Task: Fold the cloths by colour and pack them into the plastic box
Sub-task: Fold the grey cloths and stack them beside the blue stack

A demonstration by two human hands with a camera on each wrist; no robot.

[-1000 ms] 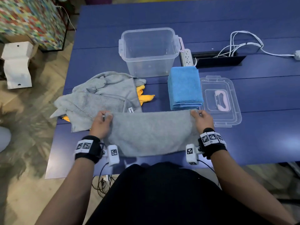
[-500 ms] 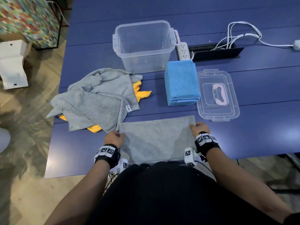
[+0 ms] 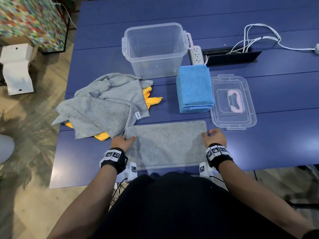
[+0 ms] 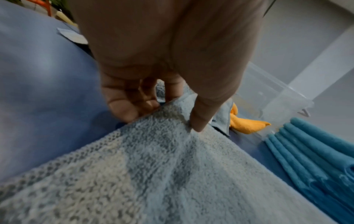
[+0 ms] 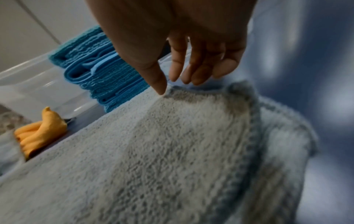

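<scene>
A folded grey cloth lies flat near the table's front edge. My left hand pinches its far left corner, with the thumb on top and the other fingers curled at the edge. My right hand is at the far right corner with its fingers straight and lifted. Only the thumb tip touches the cloth. The clear plastic box stands empty at the back. A folded blue stack lies beside it.
A loose pile of grey cloths with yellow cloths under it lies at the left. The box lid lies right of the blue stack. A power strip and white cables lie behind.
Both hands drew the grey cloth toward the near table edge and laid it flat. The right hand's fingers have come off the corner.
</scene>
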